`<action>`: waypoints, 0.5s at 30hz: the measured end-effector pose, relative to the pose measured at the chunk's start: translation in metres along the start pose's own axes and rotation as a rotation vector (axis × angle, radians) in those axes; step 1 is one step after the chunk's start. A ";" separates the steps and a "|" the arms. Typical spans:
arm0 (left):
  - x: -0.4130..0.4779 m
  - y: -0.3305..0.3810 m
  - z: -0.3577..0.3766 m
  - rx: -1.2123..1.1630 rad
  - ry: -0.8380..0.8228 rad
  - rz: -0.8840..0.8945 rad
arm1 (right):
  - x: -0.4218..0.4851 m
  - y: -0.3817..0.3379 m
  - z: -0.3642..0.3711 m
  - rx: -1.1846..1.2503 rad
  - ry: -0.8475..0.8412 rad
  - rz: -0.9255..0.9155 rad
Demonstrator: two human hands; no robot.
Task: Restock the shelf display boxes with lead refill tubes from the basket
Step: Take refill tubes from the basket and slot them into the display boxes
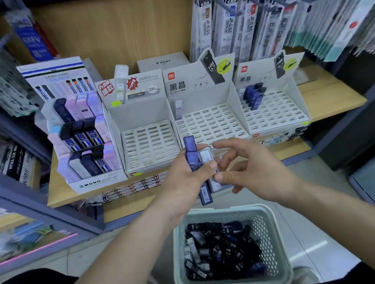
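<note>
My left hand (187, 177) grips a small bunch of lead refill tubes (193, 155), blue and clear ones, upright above the basket. My right hand (249, 169) touches the clear tubes in that bunch with thumb and fingertips. A pale green perforated basket (272, 233) on the floor below holds several dark and blue tubes. On the shelf stand three white slotted display boxes: the left one (150, 144) bare, the middle one (210, 125) with one clear tube at its back left, the right one (275, 112) with a few blue tubes at its back left.
A tiered MONO box (83, 145) full of lead cases stands left of the white boxes. Hanging packets of pen refills (284, 19) crowd the upper right. A row of small flat packs (135, 187) lies at the wooden shelf's front edge. My knees frame the basket.
</note>
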State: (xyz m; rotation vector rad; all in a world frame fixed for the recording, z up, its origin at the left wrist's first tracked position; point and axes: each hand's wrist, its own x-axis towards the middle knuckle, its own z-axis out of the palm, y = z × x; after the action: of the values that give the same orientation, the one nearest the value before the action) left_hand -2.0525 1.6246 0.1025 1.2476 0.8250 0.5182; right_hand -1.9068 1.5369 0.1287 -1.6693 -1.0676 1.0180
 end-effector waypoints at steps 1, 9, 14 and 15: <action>0.002 -0.001 0.001 -0.013 0.003 -0.002 | 0.000 0.001 -0.003 0.013 -0.010 0.001; 0.016 -0.004 0.006 -0.050 0.010 -0.037 | 0.009 0.008 -0.014 -0.053 0.043 -0.009; 0.022 -0.001 0.010 -0.097 -0.028 -0.050 | 0.017 0.011 -0.017 0.077 0.033 0.057; 0.023 -0.002 0.010 -0.098 -0.039 -0.052 | 0.018 0.012 -0.018 0.109 0.022 0.073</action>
State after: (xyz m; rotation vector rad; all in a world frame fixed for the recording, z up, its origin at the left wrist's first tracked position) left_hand -2.0305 1.6347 0.0957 1.1401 0.7882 0.4850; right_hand -1.8819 1.5462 0.1189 -1.6371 -0.9267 1.0829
